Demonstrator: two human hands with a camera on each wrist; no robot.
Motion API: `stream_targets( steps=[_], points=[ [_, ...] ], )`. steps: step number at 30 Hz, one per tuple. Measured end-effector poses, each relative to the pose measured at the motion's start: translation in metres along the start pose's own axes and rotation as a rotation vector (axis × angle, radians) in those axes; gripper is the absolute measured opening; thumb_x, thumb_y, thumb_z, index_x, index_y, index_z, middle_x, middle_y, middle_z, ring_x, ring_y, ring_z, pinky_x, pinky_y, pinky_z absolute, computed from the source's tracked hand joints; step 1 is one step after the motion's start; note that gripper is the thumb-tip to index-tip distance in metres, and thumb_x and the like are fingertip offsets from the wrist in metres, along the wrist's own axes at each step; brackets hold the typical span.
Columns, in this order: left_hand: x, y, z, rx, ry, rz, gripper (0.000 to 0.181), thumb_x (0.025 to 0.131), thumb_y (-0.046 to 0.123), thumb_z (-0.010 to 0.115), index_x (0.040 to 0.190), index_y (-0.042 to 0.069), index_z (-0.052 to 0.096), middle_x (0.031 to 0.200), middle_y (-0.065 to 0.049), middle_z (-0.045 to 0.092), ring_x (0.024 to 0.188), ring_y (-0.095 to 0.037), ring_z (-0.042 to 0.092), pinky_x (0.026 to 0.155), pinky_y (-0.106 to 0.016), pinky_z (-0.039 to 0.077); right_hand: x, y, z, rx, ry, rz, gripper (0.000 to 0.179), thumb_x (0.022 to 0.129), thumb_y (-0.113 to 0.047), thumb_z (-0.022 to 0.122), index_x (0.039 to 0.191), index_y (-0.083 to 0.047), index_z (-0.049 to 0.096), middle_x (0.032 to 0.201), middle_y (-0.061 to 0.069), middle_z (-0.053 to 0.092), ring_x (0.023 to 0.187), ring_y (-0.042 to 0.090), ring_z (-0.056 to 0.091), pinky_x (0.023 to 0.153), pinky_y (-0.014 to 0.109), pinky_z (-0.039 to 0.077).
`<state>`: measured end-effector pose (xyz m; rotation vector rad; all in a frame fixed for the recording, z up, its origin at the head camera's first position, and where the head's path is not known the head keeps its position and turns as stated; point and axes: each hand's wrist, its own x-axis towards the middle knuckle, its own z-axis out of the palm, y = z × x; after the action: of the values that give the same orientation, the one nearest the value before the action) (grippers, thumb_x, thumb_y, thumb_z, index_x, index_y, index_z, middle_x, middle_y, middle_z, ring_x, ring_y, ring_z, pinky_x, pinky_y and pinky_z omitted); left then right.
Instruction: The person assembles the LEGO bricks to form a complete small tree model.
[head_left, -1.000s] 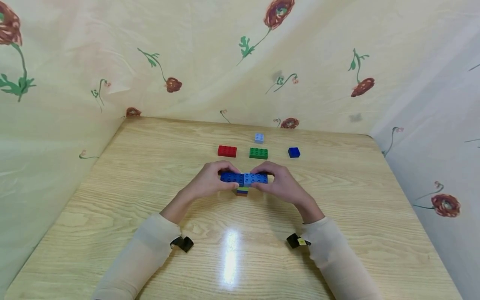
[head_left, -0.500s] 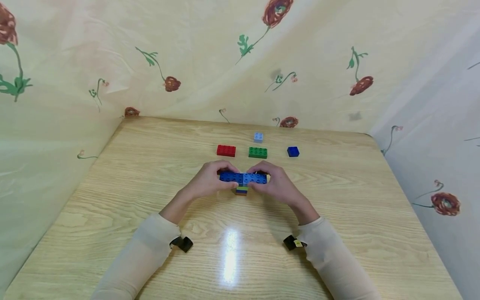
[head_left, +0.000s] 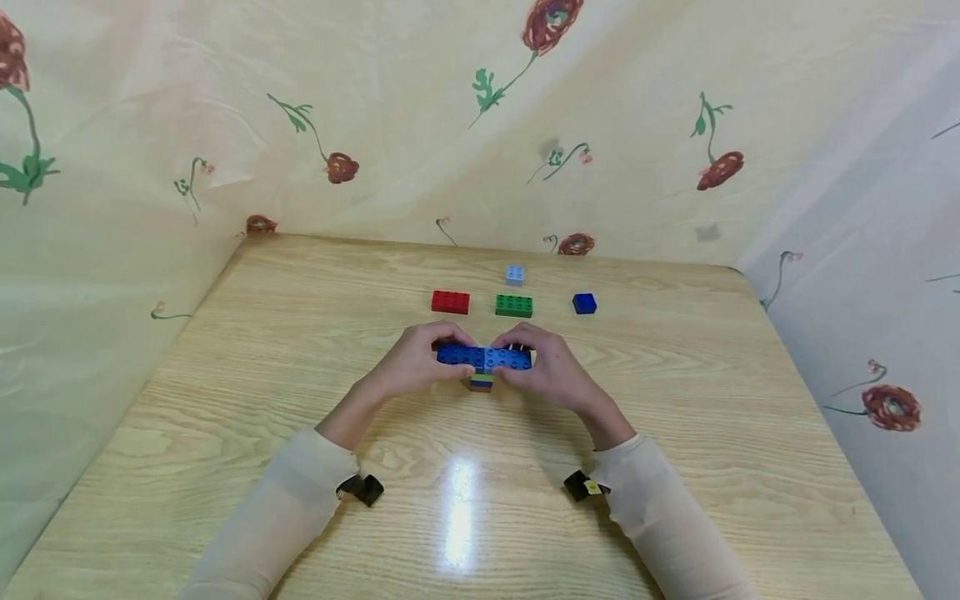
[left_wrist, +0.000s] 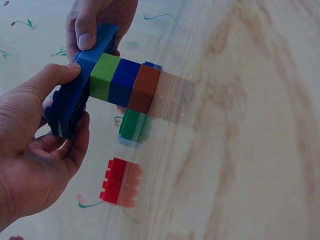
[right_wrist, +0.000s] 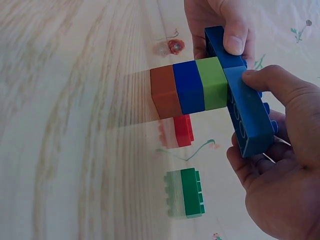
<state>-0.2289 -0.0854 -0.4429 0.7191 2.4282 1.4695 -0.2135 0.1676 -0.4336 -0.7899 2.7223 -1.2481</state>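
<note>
i count two hands at one stack of five bricks. the left hand [head_left: 408, 364] pinches a long dark blue brick [head_left: 458, 356], thumb on the near side and fingers curled behind, parted only by the brick's width. the right hand [head_left: 558, 367] grips a long lighter blue brick [head_left: 510, 358] the same way. those two lie end to end as a studded bar, their seam over three smooth, square-sided blocks: one lime block [left_wrist: 104, 77], one mid-blue block [left_wrist: 124, 81] and one orange-brown block [left_wrist: 146, 89] lowest, upright on the table [head_left: 225, 400]. beyond them i see four loose bricks, glossy and plastic-looking: two oblong, a red brick [head_left: 451, 302] and a green brick [head_left: 514, 306], and two squarish, a pale blue brick [head_left: 514, 276] and a small dark blue brick [head_left: 585, 303]. the table shows pale wood grain; behind it hangs creased, flower-printed cloth [head_left: 420, 100]. two cream sleeves [head_left: 277, 500] cover the forearms.
</note>
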Motion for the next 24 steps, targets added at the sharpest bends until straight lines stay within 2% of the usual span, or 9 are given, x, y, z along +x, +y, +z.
stream_targets(
  steps=[4,9,15,24],
  points=[
    [0.000,0.002,-0.001,-0.002,0.001,-0.008,0.028,0.089,0.026,0.083,0.114,0.019,0.072,0.119,0.000,0.070,0.106,-0.022,0.062,0.094,-0.037,0.055,0.001,-0.001,-0.001,-0.021,0.004,-0.008,0.027,0.090,-0.021,0.081,0.115,-0.014,0.073,0.116,0.002,0.070,0.102,0.019,0.062,0.094,0.041,0.054],
    [0.001,0.002,-0.005,0.022,-0.028,0.004,0.029,0.090,0.026,0.082,0.116,0.020,0.072,0.121,0.000,0.069,0.107,-0.021,0.062,0.093,-0.036,0.056,0.000,-0.001,-0.003,-0.007,0.005,-0.007,0.027,0.090,-0.020,0.081,0.115,-0.013,0.073,0.115,0.003,0.070,0.101,0.020,0.061,0.093,0.042,0.054],
    [0.001,0.003,-0.016,0.091,-0.063,0.006,0.033,0.088,0.024,0.084,0.119,0.019,0.072,0.117,0.001,0.071,0.105,-0.018,0.062,0.093,-0.036,0.055,-0.001,-0.001,-0.004,0.012,0.000,0.015,0.026,0.090,-0.021,0.081,0.115,-0.014,0.074,0.115,0.002,0.070,0.101,0.021,0.060,0.091,0.043,0.054],
    [-0.003,0.001,-0.032,0.101,-0.073,0.004,0.036,0.088,0.022,0.084,0.121,0.015,0.072,0.117,-0.002,0.072,0.104,-0.019,0.064,0.098,-0.043,0.055,0.003,-0.003,-0.010,0.007,-0.024,0.036,0.028,0.090,-0.022,0.082,0.116,-0.016,0.074,0.117,0.002,0.070,0.101,0.021,0.060,0.089,0.040,0.054]
  ],
)
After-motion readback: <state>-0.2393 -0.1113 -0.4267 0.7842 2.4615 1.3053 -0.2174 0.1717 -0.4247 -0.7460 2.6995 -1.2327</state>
